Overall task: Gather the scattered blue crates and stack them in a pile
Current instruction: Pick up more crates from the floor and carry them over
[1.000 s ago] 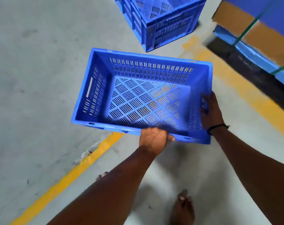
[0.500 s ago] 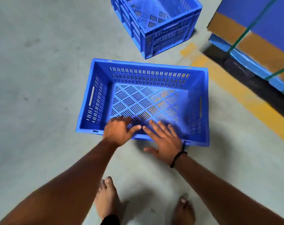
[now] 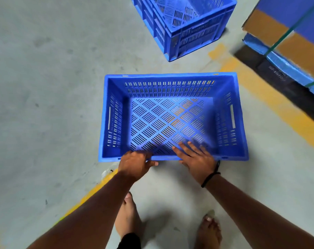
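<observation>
An empty blue slotted crate [image 3: 170, 76] is in front of me, mouth up, with the floor's yellow line showing through its bottom slots. My left hand [image 3: 134, 164] grips the near rim left of the middle, fingers curled over the edge. My right hand [image 3: 197, 160] holds the same rim further right, its fingers draped over the edge into the crate. Beyond it, at the top of the head view, stands a pile of blue crates [image 3: 188, 31] on the floor, the top one open and empty.
A painted yellow line [image 3: 278, 105] crosses the grey concrete floor on the right and passes under the held crate. A strapped pallet load of blue and brown cartons [image 3: 296, 42] stands at the upper right. My bare feet [image 3: 127, 218] are just below the crate.
My right hand left the crate's right side and came to the near rim beside my left hand. The crate has turned square to me, and the pile looks closer.
</observation>
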The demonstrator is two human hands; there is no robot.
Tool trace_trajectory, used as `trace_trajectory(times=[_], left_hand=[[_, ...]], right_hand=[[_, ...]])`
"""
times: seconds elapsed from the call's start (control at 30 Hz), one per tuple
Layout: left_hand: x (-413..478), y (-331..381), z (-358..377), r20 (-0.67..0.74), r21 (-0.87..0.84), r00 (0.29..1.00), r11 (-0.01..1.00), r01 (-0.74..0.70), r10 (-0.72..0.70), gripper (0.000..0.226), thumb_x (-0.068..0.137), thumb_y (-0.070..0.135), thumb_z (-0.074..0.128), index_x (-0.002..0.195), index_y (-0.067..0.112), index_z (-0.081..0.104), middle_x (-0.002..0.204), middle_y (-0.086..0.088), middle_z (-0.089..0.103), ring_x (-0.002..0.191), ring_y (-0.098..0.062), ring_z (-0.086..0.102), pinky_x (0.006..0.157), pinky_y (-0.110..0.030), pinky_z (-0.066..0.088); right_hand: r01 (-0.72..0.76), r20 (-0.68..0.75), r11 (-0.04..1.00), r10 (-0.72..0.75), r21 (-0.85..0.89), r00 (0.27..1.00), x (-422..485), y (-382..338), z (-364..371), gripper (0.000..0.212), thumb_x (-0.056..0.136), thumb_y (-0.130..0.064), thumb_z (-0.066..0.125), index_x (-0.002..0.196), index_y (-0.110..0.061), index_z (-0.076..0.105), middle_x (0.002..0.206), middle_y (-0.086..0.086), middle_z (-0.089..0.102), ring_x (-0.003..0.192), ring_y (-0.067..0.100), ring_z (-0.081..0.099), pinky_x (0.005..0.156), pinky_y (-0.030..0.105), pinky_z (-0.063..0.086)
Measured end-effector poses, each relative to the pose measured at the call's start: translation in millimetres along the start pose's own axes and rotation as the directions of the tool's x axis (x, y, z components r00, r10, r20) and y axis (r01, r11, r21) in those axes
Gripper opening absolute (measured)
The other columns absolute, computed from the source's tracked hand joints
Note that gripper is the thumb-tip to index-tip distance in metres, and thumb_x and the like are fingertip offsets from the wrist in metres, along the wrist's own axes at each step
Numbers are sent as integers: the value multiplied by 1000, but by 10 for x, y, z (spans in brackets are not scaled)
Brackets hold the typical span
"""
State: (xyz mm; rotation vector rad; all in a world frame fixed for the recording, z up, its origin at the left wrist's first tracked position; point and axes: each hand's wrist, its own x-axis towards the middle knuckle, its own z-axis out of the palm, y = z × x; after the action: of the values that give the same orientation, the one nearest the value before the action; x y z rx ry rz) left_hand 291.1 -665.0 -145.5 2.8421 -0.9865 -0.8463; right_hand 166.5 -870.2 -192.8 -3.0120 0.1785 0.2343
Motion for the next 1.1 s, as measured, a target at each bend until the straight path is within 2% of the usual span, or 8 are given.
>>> trace_trajectory(times=[0.17,0.33,0.43,0.53,0.63,0.7,0.8,1.1], left_hand=[[295,-132,-88,-88,56,991,993,-101,105,105,58,94,2,134,36,47,138,2,53,128,-25,47,102,-40,34],[811,-493,-387,-252,99,963,987,126,-98,72,84,72,32,141,29,39,153,-2,32,142,-30,23,112,-48,18],[975,-729,-416,-144,235,988,968,85,-52,72,85,65,42,146,29,31,157,-2,20,145,-28,11,116,-49,10],[1020,-920,-424,-237,283,971,954,95,-26,72,82,63,48,144,27,36,158,-5,16,146,-31,6,115,-53,4],[950,-1133,-413,-371,128,914,966,224,-163,71,83,52,59,145,28,33,159,-11,8,144,-39,6,115,-51,7],[917,-1200,-410,-326,-132,902,958,254,-284,73,85,32,64,147,29,26,159,-10,3,141,-40,20,113,-44,21],[915,-1185,-390,-326,-463,884,872,160,-335,83,83,2,60,149,30,20,160,-3,7,132,-29,42,102,-30,36],[873,-1198,-432,-312,-632,847,760,154,-431,79,87,7,59,150,26,15,144,-5,46,125,-29,49,97,-28,37]], right_hand=[[-208,-120,978,205,-15,971,203,547,-312,57,87,-64,34,137,-38,42,143,-2,47,132,33,43,106,61,22],[-362,56,924,370,-121,927,433,1423,-544,68,80,-63,30,139,-32,42,154,8,27,135,45,30,100,64,29],[-373,26,923,377,-88,926,547,1583,-501,61,83,-55,47,140,-31,43,157,12,18,132,47,32,93,56,43],[-496,46,866,494,67,868,607,1624,-457,76,82,-48,63,146,-41,23,160,2,3,127,40,43,90,48,47],[-581,137,789,565,199,814,635,1594,-464,93,82,-43,64,147,-44,-2,156,7,24,113,43,55,86,47,47],[-599,148,739,584,310,798,634,1577,-476,96,85,-36,64,147,-39,-9,128,26,54,102,47,58,80,45,46],[-640,181,674,624,369,760,617,1591,-481,86,91,-30,56,148,-39,-7,92,31,64,89,48,59,72,40,41],[-681,193,598,675,422,712,662,1517,-578,69,96,-30,47,145,-50,3,106,31,62,95,48,58,84,44,48]])
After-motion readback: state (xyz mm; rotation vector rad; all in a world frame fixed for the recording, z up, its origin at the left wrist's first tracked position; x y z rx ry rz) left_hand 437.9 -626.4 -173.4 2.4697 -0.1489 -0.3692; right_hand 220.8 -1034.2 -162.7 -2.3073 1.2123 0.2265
